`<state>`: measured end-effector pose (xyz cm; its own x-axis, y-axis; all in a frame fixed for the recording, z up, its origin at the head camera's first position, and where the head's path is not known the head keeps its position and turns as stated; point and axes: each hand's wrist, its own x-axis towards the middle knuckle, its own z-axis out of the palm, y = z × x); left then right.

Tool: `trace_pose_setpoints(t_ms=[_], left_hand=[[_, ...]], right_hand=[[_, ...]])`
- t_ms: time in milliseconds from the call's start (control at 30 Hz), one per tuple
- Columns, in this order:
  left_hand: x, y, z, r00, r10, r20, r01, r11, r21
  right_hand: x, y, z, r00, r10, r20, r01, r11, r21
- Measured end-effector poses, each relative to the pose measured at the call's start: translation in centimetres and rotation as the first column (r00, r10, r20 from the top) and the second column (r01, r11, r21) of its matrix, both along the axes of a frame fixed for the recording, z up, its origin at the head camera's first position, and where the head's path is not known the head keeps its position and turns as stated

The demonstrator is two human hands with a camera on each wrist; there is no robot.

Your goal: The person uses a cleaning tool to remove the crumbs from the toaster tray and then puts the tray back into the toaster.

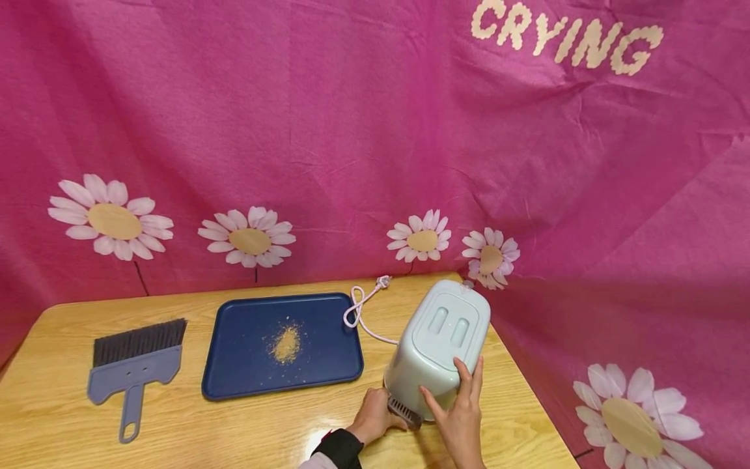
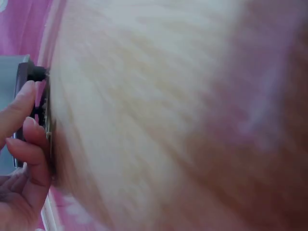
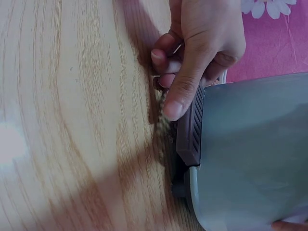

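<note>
A pale green toaster (image 1: pixel 398 365), with a lid bearing two oval recesses, stands tilted at the right of the table. My left hand (image 1: pixel 374 417) grips a dark brown slotted piece (image 3: pixel 191 130) at the toaster's base; in the right wrist view the thumb lies on this piece with fingers curled below it. In the left wrist view my left fingers (image 2: pixel 30 115) are close to a dark foot under the base. My right hand (image 1: pixel 463 417) rests on the toaster with spread, mostly straight fingers, one at the lid's edge and the thumb on the side wall.
A dark blue tray (image 1: pixel 246 365) with a small pile of tan crumbs (image 1: pixel 286 345) lies mid-table. Left of it is a grey-blue hand brush (image 1: pixel 135 371). The toaster's pink cord (image 1: pixel 375 333) and plug lie behind. A pink flowered cloth (image 1: pixel 328 143) hangs beyond the table.
</note>
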<state>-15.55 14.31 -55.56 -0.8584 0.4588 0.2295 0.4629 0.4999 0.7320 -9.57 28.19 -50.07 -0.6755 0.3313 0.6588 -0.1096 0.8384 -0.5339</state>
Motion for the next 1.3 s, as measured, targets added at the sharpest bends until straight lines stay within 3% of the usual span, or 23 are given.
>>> trace_pose_setpoints(t_ms=[133, 300, 467, 633, 900, 1300], left_hand=[[-0.1, 0.1, 0.4, 1.000, 0.021, 0.006, -0.020, 0.996, -0.092], [-0.2, 0.1, 0.4, 1.000, 0.010, 0.006, -0.010, 0.995, -0.094], [0.0, 0.2, 0.7, 0.999, 0.039, -0.031, -0.043, 0.993, -0.112], [-0.2, 0.7, 0.9, 0.998, 0.055, -0.033, -0.058, 0.994, -0.092], [-1.1, 1.1, 0.7, 0.994, -0.075, 0.075, 0.075, 0.997, -0.001], [-1.4, 1.2, 0.9, 0.995, -0.048, 0.092, 0.045, 0.998, 0.035]], right_hand=[[0.0, 0.0, 0.0, 1.000, -0.007, -0.003, 0.007, 1.000, -0.006], [0.0, 0.1, 0.1, 1.000, -0.011, -0.013, 0.011, 1.000, -0.001], [0.1, 0.2, 0.0, 1.000, -0.005, -0.022, 0.005, 1.000, 0.014], [0.1, 0.4, 0.1, 1.000, -0.005, -0.028, 0.006, 1.000, 0.019], [0.2, 0.3, 0.1, 0.999, 0.007, -0.038, -0.006, 1.000, 0.024], [0.1, 0.2, 0.1, 0.998, -0.004, -0.056, 0.007, 0.999, 0.043]])
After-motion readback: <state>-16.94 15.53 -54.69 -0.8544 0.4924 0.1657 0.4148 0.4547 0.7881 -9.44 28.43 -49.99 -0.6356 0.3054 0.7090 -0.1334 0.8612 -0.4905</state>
